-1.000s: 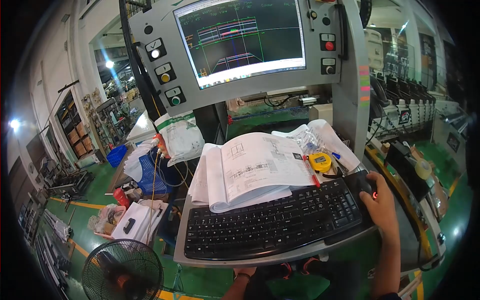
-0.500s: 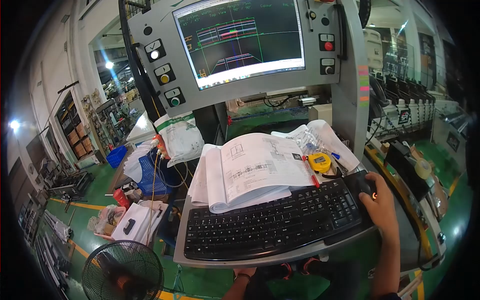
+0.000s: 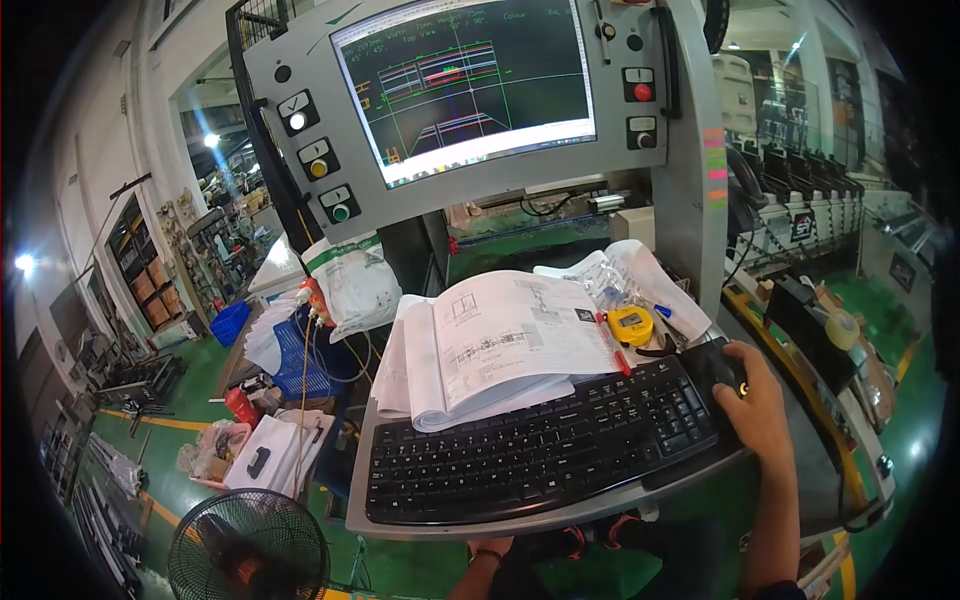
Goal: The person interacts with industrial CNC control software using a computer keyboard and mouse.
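My right hand (image 3: pixel 757 405) rests over a black computer mouse (image 3: pixel 722 372), fingers curved round it, at the right end of the keyboard tray (image 3: pixel 640 497). Just left of it lies a black keyboard (image 3: pixel 520 450). Low in the view, my left hand (image 3: pixel 490 547) is partly hidden under the tray's front edge; its fingers do not show. An open booklet of printed drawings (image 3: pixel 515 335) covers the back of the keyboard. Beside the booklet are a red pen (image 3: pixel 615 345) and a yellow tape measure (image 3: pixel 630 325). Above, a monitor (image 3: pixel 465 90) shows coloured line drawings.
Push buttons flank the monitor on its grey panel (image 3: pixel 415 205). A white bag (image 3: pixel 350 285) hangs behind the tray's left side. A black fan (image 3: pixel 248 550) stands at lower left, near a white box (image 3: pixel 275 450). Machinery (image 3: pixel 800 225) lines the right side.
The camera view has shifted slightly, so the monitor appears further left. The crosshair lines on the screen sit lower against the drawing. My right hand stays on the mouse.
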Tool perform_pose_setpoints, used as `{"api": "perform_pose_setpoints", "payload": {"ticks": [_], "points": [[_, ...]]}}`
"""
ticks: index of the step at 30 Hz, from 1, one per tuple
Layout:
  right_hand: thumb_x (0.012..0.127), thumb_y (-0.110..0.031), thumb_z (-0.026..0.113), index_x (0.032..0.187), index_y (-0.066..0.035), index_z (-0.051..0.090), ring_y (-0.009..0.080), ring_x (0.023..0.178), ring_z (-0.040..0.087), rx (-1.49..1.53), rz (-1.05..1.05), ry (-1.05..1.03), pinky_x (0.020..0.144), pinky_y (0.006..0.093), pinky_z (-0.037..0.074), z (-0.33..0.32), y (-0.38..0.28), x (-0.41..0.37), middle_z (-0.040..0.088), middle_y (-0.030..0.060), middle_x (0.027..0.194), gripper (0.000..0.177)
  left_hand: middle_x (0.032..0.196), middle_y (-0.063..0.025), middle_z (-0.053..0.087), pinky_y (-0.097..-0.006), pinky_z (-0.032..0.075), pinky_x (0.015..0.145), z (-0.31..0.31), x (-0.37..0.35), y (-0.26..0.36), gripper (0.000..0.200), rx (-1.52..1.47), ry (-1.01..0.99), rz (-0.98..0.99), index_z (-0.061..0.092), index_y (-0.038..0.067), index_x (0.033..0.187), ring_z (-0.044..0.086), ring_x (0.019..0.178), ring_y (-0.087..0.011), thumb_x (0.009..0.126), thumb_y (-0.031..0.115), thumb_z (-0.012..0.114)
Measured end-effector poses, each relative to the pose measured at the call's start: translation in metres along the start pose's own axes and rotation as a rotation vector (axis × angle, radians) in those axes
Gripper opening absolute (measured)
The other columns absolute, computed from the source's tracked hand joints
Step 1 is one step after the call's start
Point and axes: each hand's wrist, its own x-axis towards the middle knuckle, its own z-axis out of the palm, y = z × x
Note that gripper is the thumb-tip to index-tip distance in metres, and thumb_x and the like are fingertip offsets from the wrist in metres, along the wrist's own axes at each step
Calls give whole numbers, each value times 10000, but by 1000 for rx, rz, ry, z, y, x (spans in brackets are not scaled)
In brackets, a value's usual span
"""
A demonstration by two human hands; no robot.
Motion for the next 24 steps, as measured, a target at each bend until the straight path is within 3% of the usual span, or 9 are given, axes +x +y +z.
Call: {"api": "perform_pose_setpoints", "payload": {"ticks": [11, 17, 24], "points": [[950, -114, 773, 1464, 3, 631, 454, 1431, 655, -3, -52, -27, 1194, 469, 511, 0, 0, 1, 672, 235, 1534, 547, 1825, -111, 470, -665, 276, 1371, -6, 0, 3, 718, 4, 25, 40, 567, 272, 1705, 394, 1686, -420, 1109, 670, 514], [958, -120, 772, 1485, 11, 621, 448, 1433, 656, 15, 24, -37, 1197, 468, 509, -1, -4, 0, 664, 238, 1549, 563, 1805, -122, 499, -669, 288, 1366, 1, -3, 0, 693, 29, 17, -6, 591, 261, 1687, 419, 1669, -434, 1105, 634, 542], [962, -125, 768, 1515, 9, 603, 447, 1423, 659, -16, -59, -37, 1193, 467, 507, -1, 1, 0, 665, 240, 1536, 592, 1777, -140, 533, -670, 312, 1350, 0, -2, 0, 683, 30, 0, -22, 624, 244, 1660, 454, 1642, -449, 1102, 632, 552]]}}
